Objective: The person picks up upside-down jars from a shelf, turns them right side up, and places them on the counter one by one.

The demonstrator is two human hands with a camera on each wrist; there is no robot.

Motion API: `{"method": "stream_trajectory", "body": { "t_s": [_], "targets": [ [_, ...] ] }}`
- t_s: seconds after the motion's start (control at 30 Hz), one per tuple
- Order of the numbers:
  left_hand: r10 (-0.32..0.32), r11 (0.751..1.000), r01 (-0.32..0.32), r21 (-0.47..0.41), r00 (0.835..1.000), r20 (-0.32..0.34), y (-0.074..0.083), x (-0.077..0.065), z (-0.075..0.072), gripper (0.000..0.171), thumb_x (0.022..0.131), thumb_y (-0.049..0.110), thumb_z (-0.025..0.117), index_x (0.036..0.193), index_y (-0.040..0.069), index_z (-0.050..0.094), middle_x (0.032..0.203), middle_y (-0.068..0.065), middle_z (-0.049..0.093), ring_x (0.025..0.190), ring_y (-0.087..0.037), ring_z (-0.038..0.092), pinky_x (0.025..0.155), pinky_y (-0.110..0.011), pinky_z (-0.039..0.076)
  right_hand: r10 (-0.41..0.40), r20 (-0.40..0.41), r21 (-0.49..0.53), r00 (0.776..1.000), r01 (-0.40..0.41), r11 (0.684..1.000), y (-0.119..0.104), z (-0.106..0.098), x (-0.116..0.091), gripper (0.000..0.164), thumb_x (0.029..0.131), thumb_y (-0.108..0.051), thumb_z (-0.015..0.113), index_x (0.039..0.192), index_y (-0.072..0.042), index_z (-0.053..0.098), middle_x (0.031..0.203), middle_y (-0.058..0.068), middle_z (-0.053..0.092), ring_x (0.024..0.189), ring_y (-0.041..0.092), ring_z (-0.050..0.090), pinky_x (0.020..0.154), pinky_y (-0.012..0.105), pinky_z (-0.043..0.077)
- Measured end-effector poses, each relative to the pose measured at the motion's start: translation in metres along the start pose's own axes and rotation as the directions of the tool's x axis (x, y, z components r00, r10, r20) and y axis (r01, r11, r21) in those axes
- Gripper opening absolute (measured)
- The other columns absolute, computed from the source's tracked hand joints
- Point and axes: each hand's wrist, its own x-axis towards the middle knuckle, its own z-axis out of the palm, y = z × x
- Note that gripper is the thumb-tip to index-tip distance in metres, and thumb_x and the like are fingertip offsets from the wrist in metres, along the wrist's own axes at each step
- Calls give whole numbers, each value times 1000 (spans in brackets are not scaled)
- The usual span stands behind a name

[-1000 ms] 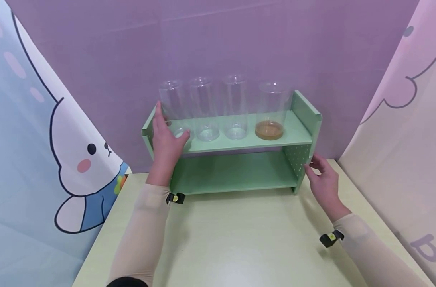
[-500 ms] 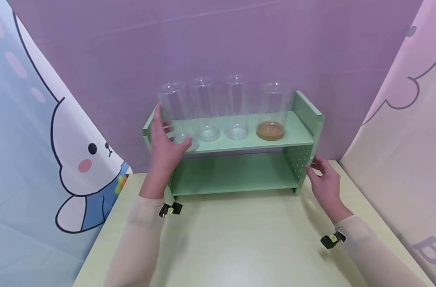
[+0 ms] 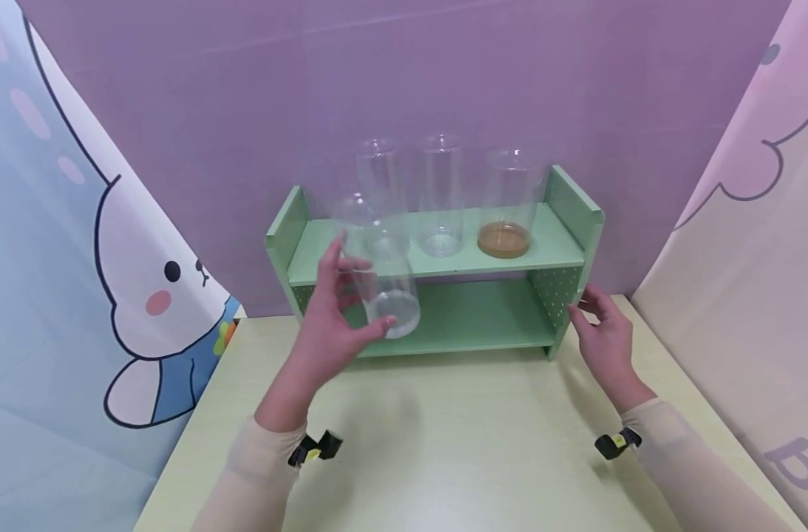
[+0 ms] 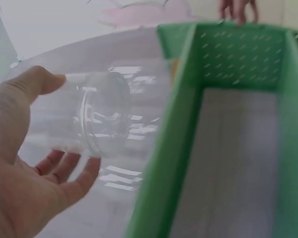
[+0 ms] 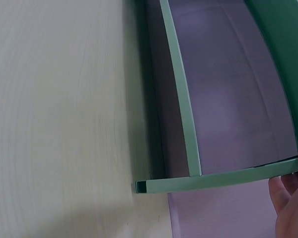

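My left hand (image 3: 340,314) grips a clear cup (image 3: 380,273), tilted and held in front of the shelf's left part. In the left wrist view, thumb and fingers close round the clear cup (image 4: 97,114) from either side. The green two-tier shelf (image 3: 470,271) stands on the table. On its top board are two clear cups, one in the middle (image 3: 441,199) and one (image 3: 379,174) partly behind the held cup. A wider clear cup (image 3: 506,207) with a brown base layer stands at the right. My right hand (image 3: 603,336) holds the shelf's right side panel, also seen in the right wrist view (image 5: 293,196).
The light wooden table (image 3: 470,436) spreads in front of the shelf. Behind hangs a purple backdrop (image 3: 443,74). A rabbit-print cloth (image 3: 157,251) lines the left side, and a pale printed cloth (image 3: 743,295) the right.
My left hand has lifted the leftmost cup off the top board and brought it forward, down and to the right, tilting it. My right hand stays at the side panel.
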Motion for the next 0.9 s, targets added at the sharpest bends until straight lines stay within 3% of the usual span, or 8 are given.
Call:
{"method": "stream_trajectory", "body": {
  "t_s": [0.23, 0.53, 0.77, 0.9],
  "targets": [
    [18, 993, -3, -115, 991, 135, -25, -26, 38, 131, 78, -3, 94, 176, 37, 17, 148, -12, 56, 136, -34, 60, 108, -50, 59, 19, 0, -11, 1000, -19, 1000, 3, 1, -1, 39, 103, -2, 75, 142, -4, 71, 125, 22, 75, 103, -12, 63, 81, 4, 53],
    [-45, 981, 89, -171, 968, 247, -63, -59, 80, 129, 78, -2, 97, 175, 35, 21, 148, -5, 57, 136, -26, 60, 110, -43, 59, 25, -2, -16, 1000, -25, 1000, 2, 1, -2, 41, 104, -2, 75, 144, -7, 71, 127, 21, 76, 104, -11, 64, 81, 4, 53],
    [-102, 960, 181, -214, 936, 338, -78, -76, 98, 121, 82, 1, 96, 175, 33, 24, 149, -9, 56, 137, -26, 58, 114, -53, 56, 14, 4, -12, 1000, -14, 1000, 1, 1, 0, 41, 104, -4, 76, 144, -8, 72, 125, 19, 76, 104, -9, 65, 81, 5, 53],
    [-99, 952, 191, -240, 932, 348, -82, -81, 102, 119, 82, 0, 95, 174, 32, 26, 147, -12, 56, 138, -30, 58, 113, -59, 55, 28, 30, -22, 999, -28, 999, -2, 0, 1, 46, 103, -3, 76, 148, -9, 69, 127, 18, 76, 108, -6, 65, 83, 6, 54]
  ]
}}
